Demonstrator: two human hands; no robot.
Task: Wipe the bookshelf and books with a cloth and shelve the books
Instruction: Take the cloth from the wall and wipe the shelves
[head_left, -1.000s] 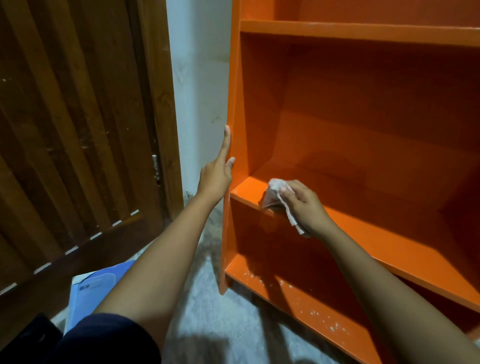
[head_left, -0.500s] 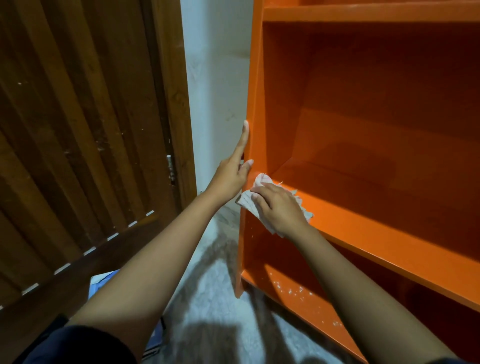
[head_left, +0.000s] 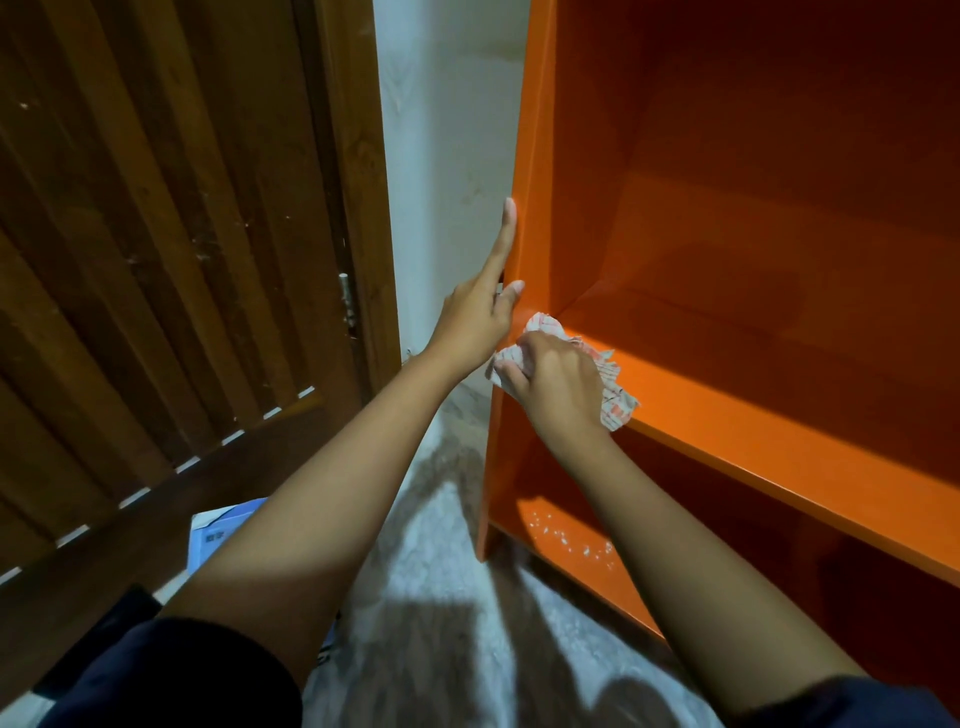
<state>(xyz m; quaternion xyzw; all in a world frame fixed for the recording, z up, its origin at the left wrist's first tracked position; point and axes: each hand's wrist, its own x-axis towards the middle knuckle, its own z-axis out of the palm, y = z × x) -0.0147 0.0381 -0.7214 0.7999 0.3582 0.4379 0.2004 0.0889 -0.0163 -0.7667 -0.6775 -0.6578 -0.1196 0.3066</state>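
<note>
Pale wall separates a slatted wooden door, at 9 o'clock, from an orange bookshelf filling 3 o'clock. A person's left hand lies flat against the unit's outer side panel, fingers straight, thumb on the front edge. At its 4 o'clock, the right hand curls over a crumpled, patterned white cloth, pressing it onto the middle shelf's left front corner. White specks dot the bottom shelf; a blue-and-white printed item lies on the floor at 8 o'clock.
</note>
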